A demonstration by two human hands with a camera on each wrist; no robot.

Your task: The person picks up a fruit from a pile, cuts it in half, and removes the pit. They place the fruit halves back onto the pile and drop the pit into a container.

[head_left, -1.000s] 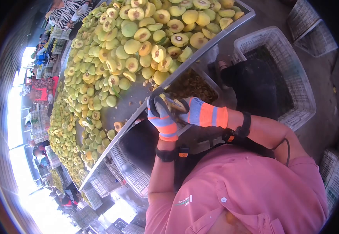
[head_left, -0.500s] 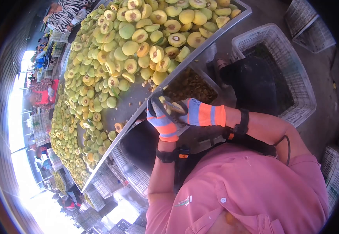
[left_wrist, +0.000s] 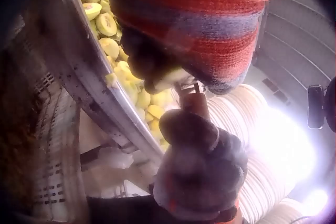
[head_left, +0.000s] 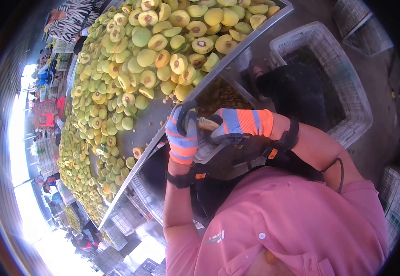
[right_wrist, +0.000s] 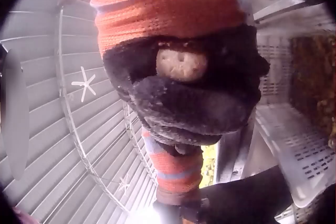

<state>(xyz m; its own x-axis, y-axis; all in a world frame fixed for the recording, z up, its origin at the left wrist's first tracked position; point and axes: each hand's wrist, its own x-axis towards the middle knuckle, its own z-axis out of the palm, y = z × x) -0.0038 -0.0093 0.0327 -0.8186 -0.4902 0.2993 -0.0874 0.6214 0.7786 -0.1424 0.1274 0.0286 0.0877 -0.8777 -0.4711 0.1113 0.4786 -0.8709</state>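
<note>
Both hands wear striped knit gloves with dark palms and meet just off the metal table's edge. My left hand (head_left: 181, 133) grips a pale yellow-green peach half (left_wrist: 169, 79), which its fingers mostly cover. In my right hand (head_left: 241, 126) is a pitting tool, gripped by its wooden handle (head_left: 208, 123). The handle's round butt (right_wrist: 181, 65) pokes out of the right fist in the right wrist view. In the left wrist view, the tool's thin metal tip (left_wrist: 195, 88) points up at the fruit, right at its surface.
Halved peaches (head_left: 147, 57) heap over the metal table (head_left: 151, 120), whose raised rim (head_left: 237, 55) runs beside the hands. Below sits a crate of brown pits (head_left: 223, 99). A white plastic crate (head_left: 354, 87) stands by the right leg. Other people work at the far left.
My left hand has shifted a little left and turned, so its fingers now cover the fruit that showed earlier. The right hand stays close by with the tool, its handle more visible.
</note>
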